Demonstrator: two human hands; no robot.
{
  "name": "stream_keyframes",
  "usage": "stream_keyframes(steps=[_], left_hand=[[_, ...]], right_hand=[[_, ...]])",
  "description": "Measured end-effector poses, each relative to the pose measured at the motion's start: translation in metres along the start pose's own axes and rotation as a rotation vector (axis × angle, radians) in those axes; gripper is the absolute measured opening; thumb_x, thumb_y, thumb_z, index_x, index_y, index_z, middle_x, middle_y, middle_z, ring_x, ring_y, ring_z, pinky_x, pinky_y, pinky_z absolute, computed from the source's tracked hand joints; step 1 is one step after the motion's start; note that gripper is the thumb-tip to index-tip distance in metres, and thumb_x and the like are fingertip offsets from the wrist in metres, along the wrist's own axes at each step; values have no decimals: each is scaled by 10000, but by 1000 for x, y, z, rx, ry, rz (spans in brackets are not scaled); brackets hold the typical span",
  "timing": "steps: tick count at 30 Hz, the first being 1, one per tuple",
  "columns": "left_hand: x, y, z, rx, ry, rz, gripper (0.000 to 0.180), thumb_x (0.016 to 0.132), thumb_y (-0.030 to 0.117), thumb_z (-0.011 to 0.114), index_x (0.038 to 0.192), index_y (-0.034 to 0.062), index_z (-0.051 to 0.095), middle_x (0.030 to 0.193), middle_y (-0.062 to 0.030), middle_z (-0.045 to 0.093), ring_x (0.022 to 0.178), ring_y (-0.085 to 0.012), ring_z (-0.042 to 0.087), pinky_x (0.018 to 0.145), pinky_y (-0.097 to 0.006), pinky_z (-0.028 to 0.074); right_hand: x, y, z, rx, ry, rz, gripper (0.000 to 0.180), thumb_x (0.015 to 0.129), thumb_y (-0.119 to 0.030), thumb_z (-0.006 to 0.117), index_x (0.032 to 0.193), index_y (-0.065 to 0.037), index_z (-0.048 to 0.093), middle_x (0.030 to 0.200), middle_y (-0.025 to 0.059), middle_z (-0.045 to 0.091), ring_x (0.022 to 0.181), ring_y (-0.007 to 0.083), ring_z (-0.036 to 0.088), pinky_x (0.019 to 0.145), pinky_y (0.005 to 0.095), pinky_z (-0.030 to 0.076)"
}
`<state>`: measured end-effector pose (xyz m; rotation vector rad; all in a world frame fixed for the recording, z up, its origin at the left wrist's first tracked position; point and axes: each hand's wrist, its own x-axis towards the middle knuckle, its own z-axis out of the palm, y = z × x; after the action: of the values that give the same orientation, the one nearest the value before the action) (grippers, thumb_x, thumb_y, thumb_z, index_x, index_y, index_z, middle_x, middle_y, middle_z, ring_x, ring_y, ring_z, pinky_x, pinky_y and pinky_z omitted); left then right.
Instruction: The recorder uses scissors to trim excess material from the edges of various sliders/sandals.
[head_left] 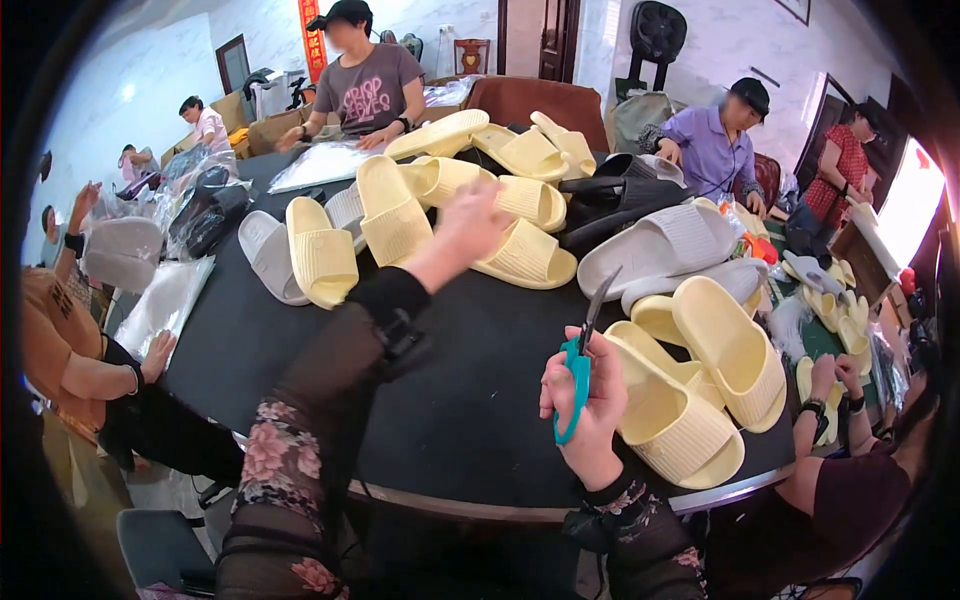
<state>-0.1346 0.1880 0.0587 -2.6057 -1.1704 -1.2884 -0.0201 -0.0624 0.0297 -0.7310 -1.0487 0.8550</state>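
Observation:
My right hand (601, 395) is closed around a pair of scissors (573, 392) with teal handles. Their dark blades point up and away from me. Beside that hand, at the right, lie several pale yellow slippers (690, 425) in a loose heap. My left hand (466, 232) reaches out over the table, blurred by motion, so its fingers do not show clearly. It is nearest to a pile of yellow slippers (398, 225) at the middle, and I cannot tell whether it touches one.
Grey slippers (665, 243) and black slippers (612, 205) lie on the dark tabletop (430, 400). Clear plastic bags (325, 166) rest at the far side and plastic-wrapped footwear (205, 205) at the left. Co-workers sit or stand around; one at the left handles a bagged grey pair (122, 248).

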Motion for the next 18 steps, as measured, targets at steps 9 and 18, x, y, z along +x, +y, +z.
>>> stream_keyframes(steps=[9, 18], left_hand=[[-56, -144, -108, 501, -154, -220, 292, 837, 256, 543, 1037, 44, 565, 1016, -202, 619, 986, -376, 574, 832, -501, 425], [-60, -138, -118, 11, -375, -399, 541, 757, 164, 592, 1265, 14, 480, 1104, -221, 604, 1020, -313, 590, 907, -382, 437]], right_hand=[[1, 14, -1, -158, -21, 102, 391, 831, 14, 636, 1174, -21, 451, 807, 6, 541, 669, 40, 519, 568, 188, 448], [4, 26, 3, -238, -40, 78, 408, 814, -24, 674, 1158, -14, 455, 770, -8, 526, 682, 39, 490, 597, 199, 442]])
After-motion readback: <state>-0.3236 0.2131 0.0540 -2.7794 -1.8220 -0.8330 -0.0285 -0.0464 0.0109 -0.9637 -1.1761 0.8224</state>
